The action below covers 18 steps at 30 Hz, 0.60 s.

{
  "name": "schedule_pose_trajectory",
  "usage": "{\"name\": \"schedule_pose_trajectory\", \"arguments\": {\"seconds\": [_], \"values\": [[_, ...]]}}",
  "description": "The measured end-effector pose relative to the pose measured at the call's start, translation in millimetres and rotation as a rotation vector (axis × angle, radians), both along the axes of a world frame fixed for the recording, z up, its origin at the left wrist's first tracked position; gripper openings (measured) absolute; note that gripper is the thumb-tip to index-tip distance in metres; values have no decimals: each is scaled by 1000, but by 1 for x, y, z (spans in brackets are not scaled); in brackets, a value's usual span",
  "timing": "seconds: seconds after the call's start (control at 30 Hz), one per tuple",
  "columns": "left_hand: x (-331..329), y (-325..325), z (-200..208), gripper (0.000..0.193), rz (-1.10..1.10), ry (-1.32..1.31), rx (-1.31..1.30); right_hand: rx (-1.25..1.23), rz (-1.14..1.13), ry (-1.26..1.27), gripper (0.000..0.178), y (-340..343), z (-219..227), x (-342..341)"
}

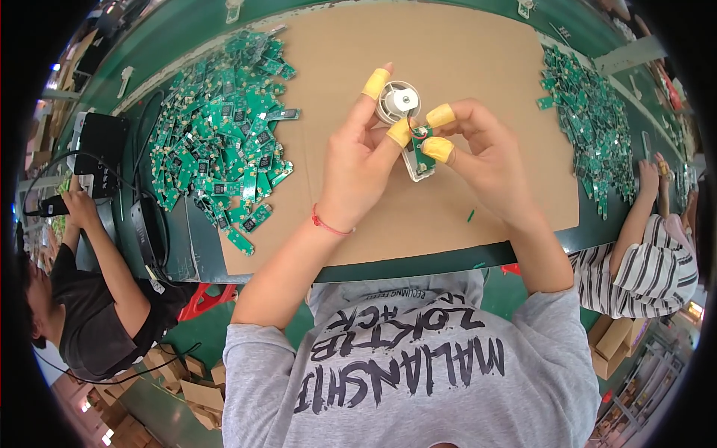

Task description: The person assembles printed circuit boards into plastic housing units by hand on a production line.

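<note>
My left hand [355,166] is closed around a white plastic housing [404,100] with a round, ring-shaped head and a long handle, like a small handheld fan. Yellow covers wrap some fingertips of both hands. A narrow green circuit board [426,158] lies along the handle, partly hidden by fingers. The thumb and forefinger of my right hand [489,153] pinch at this board's upper end. Thin red and dark wires [419,134] show between the round head and the board.
Brown cardboard [463,45] covers the green table. A large heap of green circuit boards [224,127] lies left, another heap [590,119] right. A black device [101,145] with cables stands far left. One person [97,299] sits left, another [650,261] right.
</note>
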State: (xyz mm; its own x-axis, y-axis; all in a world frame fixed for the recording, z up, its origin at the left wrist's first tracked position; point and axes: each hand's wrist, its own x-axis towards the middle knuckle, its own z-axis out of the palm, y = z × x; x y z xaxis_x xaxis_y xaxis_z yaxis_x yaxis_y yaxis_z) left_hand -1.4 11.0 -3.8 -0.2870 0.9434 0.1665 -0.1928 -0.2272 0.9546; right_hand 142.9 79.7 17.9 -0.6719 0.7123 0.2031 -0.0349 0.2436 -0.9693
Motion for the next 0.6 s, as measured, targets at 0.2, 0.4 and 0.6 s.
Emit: {"name": "schedule_pose_trajectory", "arguments": {"seconds": [0.2, 0.4, 0.6], "values": [[-5, -1, 1, 56, -3, 22, -22, 39, -33, -50, 26, -1, -10, -4], [-8, -4, 13, 52, -126, -197, -73, 169, -74, -47, 26, 3, -13, -4], [-7, -3, 12, 50, -138, -152, -76, 314, -108, -135, 34, 3, -17, -7]]}}
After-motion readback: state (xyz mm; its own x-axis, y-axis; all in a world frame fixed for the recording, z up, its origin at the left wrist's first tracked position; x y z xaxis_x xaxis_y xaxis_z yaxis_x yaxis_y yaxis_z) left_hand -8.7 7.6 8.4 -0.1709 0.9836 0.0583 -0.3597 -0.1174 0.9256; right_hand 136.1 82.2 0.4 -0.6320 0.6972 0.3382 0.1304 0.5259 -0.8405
